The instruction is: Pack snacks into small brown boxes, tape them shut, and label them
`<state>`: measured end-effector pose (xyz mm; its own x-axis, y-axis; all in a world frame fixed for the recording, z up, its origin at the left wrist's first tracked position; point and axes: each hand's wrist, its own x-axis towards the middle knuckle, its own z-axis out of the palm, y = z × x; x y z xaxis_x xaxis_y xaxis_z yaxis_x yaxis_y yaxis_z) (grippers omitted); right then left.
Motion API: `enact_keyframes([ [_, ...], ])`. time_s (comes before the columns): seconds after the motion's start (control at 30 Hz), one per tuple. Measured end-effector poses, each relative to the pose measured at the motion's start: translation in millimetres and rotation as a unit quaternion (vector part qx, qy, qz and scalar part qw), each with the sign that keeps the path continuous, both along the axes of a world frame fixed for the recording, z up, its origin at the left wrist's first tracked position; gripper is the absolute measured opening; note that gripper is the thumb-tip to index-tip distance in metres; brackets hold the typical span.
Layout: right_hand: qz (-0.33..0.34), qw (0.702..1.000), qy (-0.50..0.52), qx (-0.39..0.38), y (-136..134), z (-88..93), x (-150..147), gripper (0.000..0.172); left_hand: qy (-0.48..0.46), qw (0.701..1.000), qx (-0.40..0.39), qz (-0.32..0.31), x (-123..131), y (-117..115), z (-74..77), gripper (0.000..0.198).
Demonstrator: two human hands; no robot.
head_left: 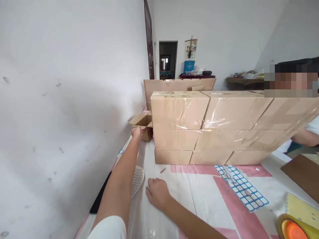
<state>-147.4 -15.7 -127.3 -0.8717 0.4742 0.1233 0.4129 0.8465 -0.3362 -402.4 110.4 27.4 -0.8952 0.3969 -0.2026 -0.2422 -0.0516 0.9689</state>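
Note:
My left hand (136,132) reaches far forward along the wall and touches a small open cardboard box (143,124) with its flaps up; the fingers are hidden behind the hand. My right hand (157,192) rests knuckles up on the pink and white cloth (199,196), fingers curled loosely, nothing visible in it. Just beyond it stands a wall of taped, stacked cardboard boxes (211,126).
A white mesh swatter (137,179) lies beside my left forearm. A blue-and-white label sheet (240,187) lies on the cloth. A tape roll (294,227), yellow paper (301,207) and brown board (302,172) are at right. Another person's arm (305,136) shows behind the stack.

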Motion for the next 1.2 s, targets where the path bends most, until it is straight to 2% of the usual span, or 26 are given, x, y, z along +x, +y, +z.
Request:
enact_keyframes([
  [0.1, -0.005, 0.999, 0.029, -0.030, 3, 3.0, 1, 0.015, 0.083, 0.996, 0.021, 0.034, 6, -35, 13.8, 0.028],
  [0.17, -0.009, 0.997, 0.058, -0.052, 4, 4.7, 3, 0.015, 0.137, 0.989, 0.037, 0.048, 21, -81, 18.8, 0.025],
  [0.23, -0.015, 0.993, 0.095, -0.072, 5, 4.2, 7, 0.022, 0.175, 0.981, 0.050, 0.059, 43, -140, 16.4, 0.024],
  [0.3, -0.037, 0.976, 0.173, -0.127, 9, 2.2, 11, 0.037, 0.197, 0.976, 0.062, 0.074, 72, -203, 5.9, 0.024],
  [0.4, -0.051, 0.917, 0.316, -0.238, 18, 1.9, 19, 0.060, 0.197, 0.970, 0.081, 0.119, 111, -282, -19.3, 0.027],
  [0.47, -0.025, 0.894, 0.354, -0.273, 25, 6.6, 24, 0.072, 0.181, 0.966, 0.105, 0.155, 130, -314, -35.2, 0.034],
  [0.53, 0.006, 0.896, 0.344, -0.283, 31, 14.0, 27, 0.080, 0.164, 0.961, 0.133, 0.179, 141, -326, -46.0, 0.038],
  [0.6, 0.008, 0.907, 0.314, -0.280, 35, 20.6, 23, 0.079, 0.153, 0.956, 0.157, 0.193, 146, -322, -51.9, 0.034],
  [0.67, -0.024, 0.921, 0.286, -0.264, 37, 24.6, 10, 0.069, 0.152, 0.950, 0.178, 0.205, 145, -305, -55.2, 0.028],
  [0.73, -0.059, 0.930, 0.269, -0.245, 37, 27.4, -13, 0.061, 0.160, 0.945, 0.191, 0.214, 140, -277, -58.1, 0.026],
  [0.8, -0.072, 0.933, 0.267, -0.228, 38, 32.5, -42, 0.063, 0.173, 0.943, 0.193, 0.208, 129, -240, -61.7, 0.029],
  [0.93, -0.112, 0.935, 0.281, -0.187, 49, 56.5, -103, 0.076, 0.191, 0.955, 0.177, 0.140, 95, -160, -67.8, 0.034],
  [1.03, -0.190, 0.924, 0.289, -0.160, 68, 81.7, -139, 0.077, 0.183, 0.967, 0.154, 0.091, 64, -108, -69.4, 0.032],
  [1.13, -0.268, 0.910, 0.280, -0.144, 90, 101.8, -165, 0.076, 0.168, 0.976, 0.134, 0.045, 40, -70, -70.7, 0.031],
  [1.2, -0.285, 0.910, 0.267, -0.136, 102, 108.5, -177, 0.076, 0.162, 0.980, 0.119, 0.013, 29, -56, -74.1, 0.030],
])
